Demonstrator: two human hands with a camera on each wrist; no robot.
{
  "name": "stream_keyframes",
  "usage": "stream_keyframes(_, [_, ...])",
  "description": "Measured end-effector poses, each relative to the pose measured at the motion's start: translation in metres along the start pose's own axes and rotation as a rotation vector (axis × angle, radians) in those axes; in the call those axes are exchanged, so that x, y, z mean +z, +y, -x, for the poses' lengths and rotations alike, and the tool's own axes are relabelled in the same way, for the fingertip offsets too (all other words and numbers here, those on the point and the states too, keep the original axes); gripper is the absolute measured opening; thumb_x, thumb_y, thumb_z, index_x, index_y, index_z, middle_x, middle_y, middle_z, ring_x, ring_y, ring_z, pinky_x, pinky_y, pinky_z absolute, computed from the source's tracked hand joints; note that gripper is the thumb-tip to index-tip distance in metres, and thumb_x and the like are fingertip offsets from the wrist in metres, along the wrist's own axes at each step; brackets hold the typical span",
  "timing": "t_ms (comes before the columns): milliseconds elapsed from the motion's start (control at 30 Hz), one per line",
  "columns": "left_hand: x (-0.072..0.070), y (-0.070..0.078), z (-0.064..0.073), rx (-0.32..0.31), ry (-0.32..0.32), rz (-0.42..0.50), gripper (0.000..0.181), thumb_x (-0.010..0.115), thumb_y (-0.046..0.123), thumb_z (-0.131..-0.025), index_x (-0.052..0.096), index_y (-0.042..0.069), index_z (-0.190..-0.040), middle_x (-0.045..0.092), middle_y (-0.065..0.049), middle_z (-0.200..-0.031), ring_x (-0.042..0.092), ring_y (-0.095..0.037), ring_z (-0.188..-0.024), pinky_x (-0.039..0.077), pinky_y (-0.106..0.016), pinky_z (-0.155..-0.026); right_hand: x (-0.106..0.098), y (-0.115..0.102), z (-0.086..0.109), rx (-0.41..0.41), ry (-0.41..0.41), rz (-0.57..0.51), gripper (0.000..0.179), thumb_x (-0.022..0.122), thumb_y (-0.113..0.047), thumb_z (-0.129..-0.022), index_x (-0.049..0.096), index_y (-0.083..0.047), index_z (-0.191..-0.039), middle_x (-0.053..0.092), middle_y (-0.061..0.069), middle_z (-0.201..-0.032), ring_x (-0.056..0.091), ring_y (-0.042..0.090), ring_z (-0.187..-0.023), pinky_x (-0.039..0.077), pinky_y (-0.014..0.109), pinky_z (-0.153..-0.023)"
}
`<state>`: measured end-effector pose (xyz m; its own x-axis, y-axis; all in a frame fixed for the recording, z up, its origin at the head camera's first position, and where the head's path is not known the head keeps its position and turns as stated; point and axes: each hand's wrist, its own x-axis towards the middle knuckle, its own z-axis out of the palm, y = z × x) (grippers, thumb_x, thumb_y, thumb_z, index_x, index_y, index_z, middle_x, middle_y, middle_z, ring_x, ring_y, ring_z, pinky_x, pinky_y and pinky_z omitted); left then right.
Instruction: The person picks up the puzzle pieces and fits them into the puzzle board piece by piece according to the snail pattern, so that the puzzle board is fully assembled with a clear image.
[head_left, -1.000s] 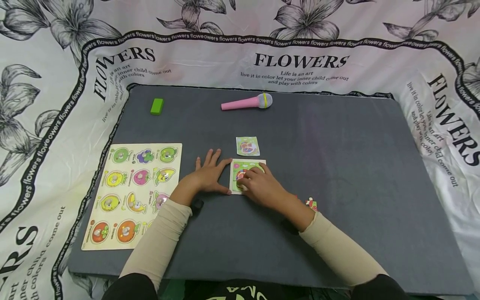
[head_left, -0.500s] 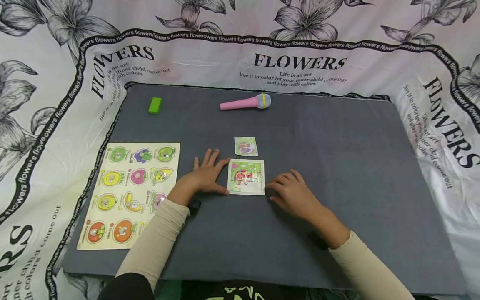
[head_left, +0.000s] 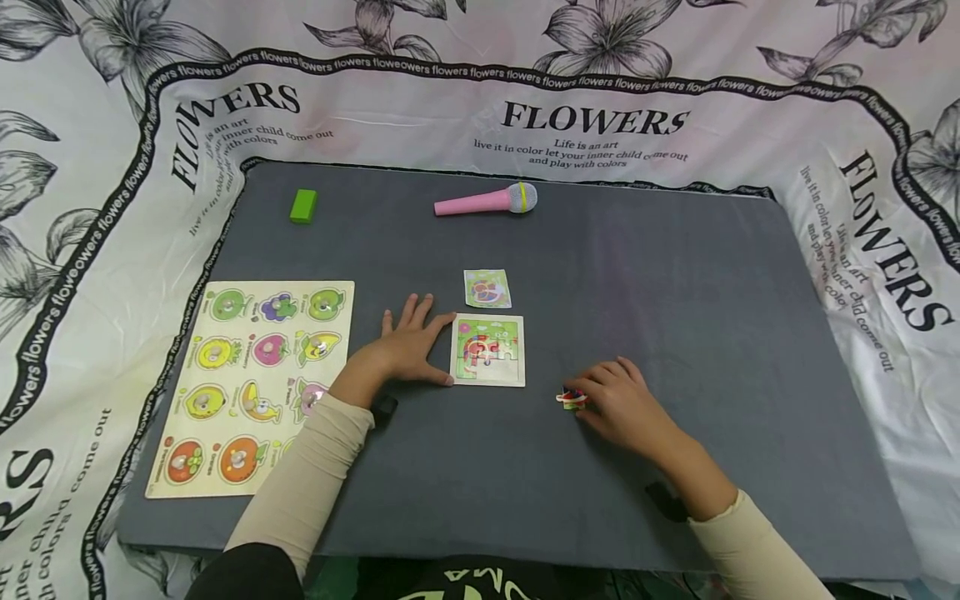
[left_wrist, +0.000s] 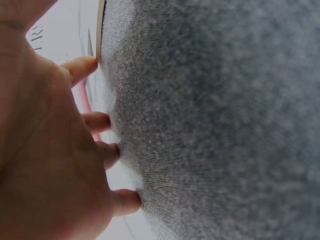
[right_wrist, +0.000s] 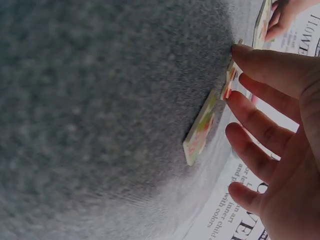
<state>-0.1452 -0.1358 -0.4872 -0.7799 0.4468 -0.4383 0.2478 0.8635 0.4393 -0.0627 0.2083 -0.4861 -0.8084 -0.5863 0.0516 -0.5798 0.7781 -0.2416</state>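
A small square jigsaw puzzle with a pale frame and a green and red picture lies on the grey table. My left hand rests spread at its left side, thumb and index fingertip at the frame's edge. Farther right, my right hand pinches a small colourful puzzle piece between thumb and index finger. The right wrist view shows that puzzle piece low at the tabletop, the other fingers loosely bent. Another puzzle piece lies flat near it, hidden under the hand in the head view.
A small picture card lies just beyond the puzzle. On the left is a large fruit board, partly under the left forearm. A green block and a pink toy microphone lie at the back of the table.
My right hand has left the puzzle's surface, passed its right edge and moved right to the loose pieces, taking one between its fingers. The left hand has stayed at the frame.
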Motion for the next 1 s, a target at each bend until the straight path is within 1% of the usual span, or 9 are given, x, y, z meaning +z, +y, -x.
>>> stream_keyframes(167, [-0.001,0.000,0.001,0.001,0.002,0.006,0.106,0.079,0.053,-0.074,0.020,0.023,-0.156,-0.005,-0.017,-0.163,-0.014,-0.037,-0.148,-0.002,-0.069,-0.111,0.003,0.001,0.001,-0.005,0.008,0.000,0.036,0.085,-0.012,-0.073,0.073,-0.012,-0.108,0.068,0.004,-0.102,0.059,0.028,-0.102,0.034,0.063,-0.100])
stream_keyframes(533, [-0.001,0.000,0.001,-0.004,0.003,-0.003,0.105,0.079,0.052,-0.074,0.020,0.024,-0.156,-0.004,-0.017,-0.163,-0.013,-0.037,-0.148,-0.002,-0.069,-0.111,0.002,0.001,-0.002,-0.019,0.019,0.001,0.034,0.084,-0.012,-0.073,0.073,-0.012,-0.105,0.068,0.003,-0.099,0.059,0.028,-0.101,0.033,0.062,-0.100])
stream_keyframes(633, [-0.001,0.000,0.001,-0.003,0.000,-0.005,0.105,0.079,0.053,-0.074,0.020,0.024,-0.156,-0.004,-0.017,-0.163,-0.013,-0.037,-0.148,-0.002,-0.069,-0.111,0.001,0.001,-0.006,-0.030,0.029,0.001,0.033,0.084,-0.011,-0.073,0.073,-0.012,-0.105,0.068,0.003,-0.099,0.059,0.028,-0.100,0.033,0.062,-0.100])
stream_keyframes(800, [0.000,-0.001,0.001,-0.003,-0.001,-0.005,0.106,0.079,0.053,-0.074,0.019,0.024,-0.156,-0.005,-0.017,-0.163,-0.014,-0.036,-0.148,-0.002,-0.069,-0.111,-0.004,-0.003,-0.023,-0.051,0.053,-0.004,0.030,0.083,-0.013,-0.076,0.073,-0.013,-0.104,0.067,0.003,-0.098,0.058,0.028,-0.100,0.033,0.061,-0.101])
stream_keyframes(900, [0.000,-0.001,0.000,-0.005,-0.003,-0.013,0.106,0.079,0.054,-0.074,0.018,0.025,-0.157,-0.006,-0.017,-0.163,-0.014,-0.036,-0.148,-0.002,-0.069,-0.111,-0.006,-0.012,-0.038,-0.072,0.057,-0.003,0.027,0.082,-0.016,-0.078,0.074,-0.013,-0.103,0.068,0.003,-0.098,0.058,0.027,-0.101,0.032,0.061,-0.102])
stream_keyframes(1000, [0.000,-0.001,-0.001,-0.006,-0.006,-0.021,0.106,0.078,0.054,-0.074,0.018,0.025,-0.157,-0.006,-0.017,-0.163,-0.014,-0.036,-0.148,-0.001,-0.069,-0.111,-0.004,-0.022,-0.055,-0.108,0.055,0.014,0.024,0.081,-0.018,-0.079,0.075,-0.014,-0.102,0.068,0.002,-0.099,0.059,0.026,-0.102,0.033,0.060,-0.103])
